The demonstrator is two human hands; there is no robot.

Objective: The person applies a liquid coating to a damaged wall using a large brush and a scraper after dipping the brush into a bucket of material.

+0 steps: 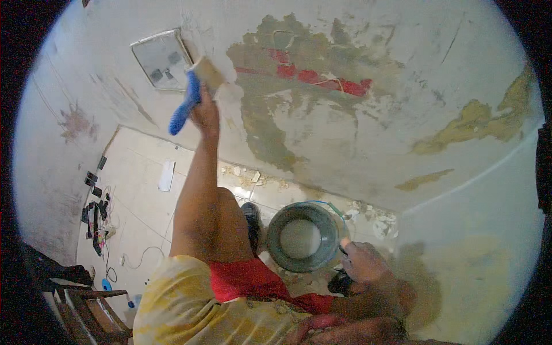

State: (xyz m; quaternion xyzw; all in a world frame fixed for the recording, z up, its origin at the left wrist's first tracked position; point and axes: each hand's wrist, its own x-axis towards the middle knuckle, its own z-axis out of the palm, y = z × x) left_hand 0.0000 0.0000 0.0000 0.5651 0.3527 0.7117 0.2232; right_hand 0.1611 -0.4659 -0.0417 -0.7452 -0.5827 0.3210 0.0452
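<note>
My left hand [206, 115] is raised to the wall, its fingers wrapped round the blue handle of a wide brush [184, 109]. The brush's pale head is smeared by motion and lies against the wall, beside a white-framed rectangular panel [162, 60]. Low on the right, my right hand [365, 261] is closed by the rim of a dark grey bucket [276, 244]. A thin wire handle runs from the bucket up to those fingers, which seem to grip it. Pale, whitish contents show in the bucket. Its far side touches no other thing I can make out.
Rough grey-green patches and a red strip [310, 76] mark the wall [379, 138]. Crumbled plaster [256, 177] lies along its foot. Leftward on the tiled floor are a white sheet [167, 176], dark items [95, 218] with cables, and a wooden chair [95, 313]. My dark shoes flank the bucket.
</note>
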